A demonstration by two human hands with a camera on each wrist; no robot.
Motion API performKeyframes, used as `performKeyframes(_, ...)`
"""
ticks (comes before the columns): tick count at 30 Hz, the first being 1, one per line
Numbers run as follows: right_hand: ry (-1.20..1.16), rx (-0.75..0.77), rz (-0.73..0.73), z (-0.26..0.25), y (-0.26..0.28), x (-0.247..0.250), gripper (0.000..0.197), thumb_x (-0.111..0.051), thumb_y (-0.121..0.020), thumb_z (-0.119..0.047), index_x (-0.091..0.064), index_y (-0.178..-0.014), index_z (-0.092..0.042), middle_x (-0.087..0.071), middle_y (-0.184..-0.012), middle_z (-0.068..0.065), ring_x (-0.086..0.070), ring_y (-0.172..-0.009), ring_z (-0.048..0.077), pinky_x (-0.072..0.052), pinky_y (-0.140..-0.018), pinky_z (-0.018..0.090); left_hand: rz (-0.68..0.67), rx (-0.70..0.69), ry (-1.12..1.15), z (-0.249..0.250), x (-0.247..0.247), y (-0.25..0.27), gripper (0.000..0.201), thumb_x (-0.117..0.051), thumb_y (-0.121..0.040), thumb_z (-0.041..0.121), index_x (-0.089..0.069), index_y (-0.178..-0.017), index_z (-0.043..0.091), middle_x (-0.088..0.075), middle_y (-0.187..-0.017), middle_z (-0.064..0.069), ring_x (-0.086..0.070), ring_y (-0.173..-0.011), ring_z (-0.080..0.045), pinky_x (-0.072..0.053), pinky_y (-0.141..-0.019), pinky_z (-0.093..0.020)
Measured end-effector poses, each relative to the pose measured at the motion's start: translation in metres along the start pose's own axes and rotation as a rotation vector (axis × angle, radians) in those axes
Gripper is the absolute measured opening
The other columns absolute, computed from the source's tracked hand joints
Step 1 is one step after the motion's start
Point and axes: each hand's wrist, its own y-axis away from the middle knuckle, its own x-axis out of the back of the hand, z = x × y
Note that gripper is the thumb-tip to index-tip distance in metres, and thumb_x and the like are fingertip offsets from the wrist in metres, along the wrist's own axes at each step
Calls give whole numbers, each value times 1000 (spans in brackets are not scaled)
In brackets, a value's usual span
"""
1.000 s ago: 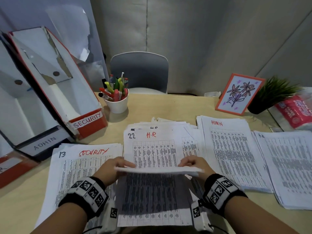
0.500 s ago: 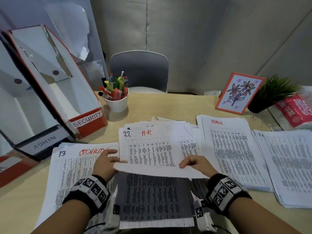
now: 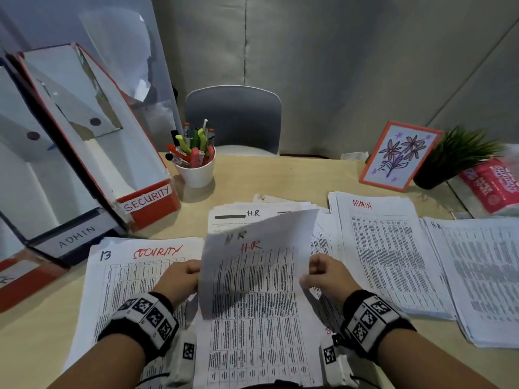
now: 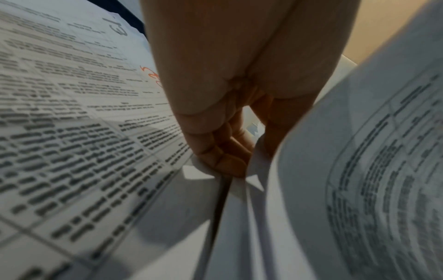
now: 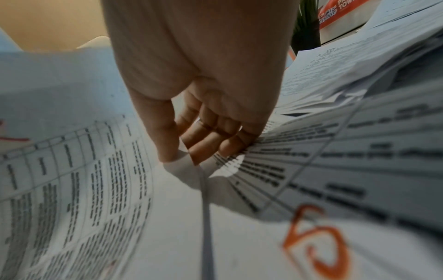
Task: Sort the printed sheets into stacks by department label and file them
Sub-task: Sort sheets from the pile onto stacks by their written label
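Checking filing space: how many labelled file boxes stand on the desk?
3: red SECURITY file box, dark ADMIN file box on its left, a red box at the left edge, label cut off. More may be hidden.

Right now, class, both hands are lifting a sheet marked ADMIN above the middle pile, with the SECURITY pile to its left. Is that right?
Not quite. The lifted sheet is marked H.R in red, not ADMIN, as the head view shows. The rest holds: the left hand and right hand pinch its edges above the middle pile, and the SECURITY pile lies to its left.

Right hand (image 5: 203, 106) pinching printed sheet (image 5: 79, 180) edge, paper stacks beneath
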Motion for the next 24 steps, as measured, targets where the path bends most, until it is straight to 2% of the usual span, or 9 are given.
performKeyframes(2,-23,-15,13,1,-1,0,37,-72,-68,12,-58,-95,-10,-53,-63,-1,-57,-63,17,-52,-66,31,-1,-26,-65,-5,2,-3,44,-61,-81,-6,-71,-50,24,-69,-70,5,-60,-76,-19,-48,-70,-29)
performKeyframes(4,-18,-6,-18,0,-1,-1,46,-70,-70,12,-56,-106,-13,-55,-60,-2,-60,-60,14,-50,-61,27,15,-50,-106,-8,4,-5,49,-53,-82,-10,-76,-63,29,-65,-102,0,-59,-100,-22,-49,-86,-34)
performKeyframes(6,-6,-1,-41,-1,-1,-1,51,-69,-73,10,-53,-111,-19,-54,-58,-5,-60,-59,10,-48,-58,25,23,-74,-123,-7,3,-4,59,-46,-79,-15,-76,-64,33,-59,-113,-4,-57,-106,-20,-47,-86,-28)
performKeyframes(10,-6,-2,0,-1,-5,-4,42,-73,-77,-2,-52,-98,-30,-51,-65,-2,-53,-59,12,-42,-54,23,-19,-82,-148,1,3,2,48,-46,-83,-12,-77,-75,25,-56,-112,0,-56,-93,-14,-45,-65,-12)
performKeyframes(14,53,-13,11,-3,-5,-6,8,-69,-82,-10,-65,-77,-15,-65,-73,1,-61,-68,20,-50,-63,34,-68,-21,-11,-4,3,0,33,-54,-88,0,-79,-74,18,-72,-95,-7,-63,-88,-32,-51,-80,-42)
performKeyframes(16,109,-24,35,-3,-5,-6,18,-69,-82,-13,-58,-73,-3,-58,-70,3,-55,-65,18,-47,-62,32,-87,19,113,-1,1,0,24,-55,-89,16,-76,-82,5,-71,-91,-20,-62,-85,-32,-50,-84,-48)
performKeyframes(19,186,-14,77,-6,-4,-6,36,-68,-83,-18,-38,-65,-12,-33,-60,0,-35,-55,15,-32,-53,24,-107,109,277,5,0,2,51,-43,-95,47,-71,-100,5,-72,-101,-17,-65,-95,-32,-49,-89,-43)
performKeyframes(21,220,1,85,-6,-4,-7,34,-67,-84,-19,-38,-67,-13,-31,-62,2,-32,-55,14,-29,-52,24,-104,130,234,8,2,3,72,-47,-77,74,-73,-100,11,-73,-98,-13,-66,-95,-32,-49,-87,-38)
performKeyframes(24,247,30,118,-8,-3,-11,35,-67,-83,-21,-37,-66,-14,-29,-65,4,-30,-58,14,-26,-55,26,-28,3,5,6,0,2,64,-68,-66,69,-72,-86,8,-71,-84,-15,-65,-81,-35,-51,-76,-39)
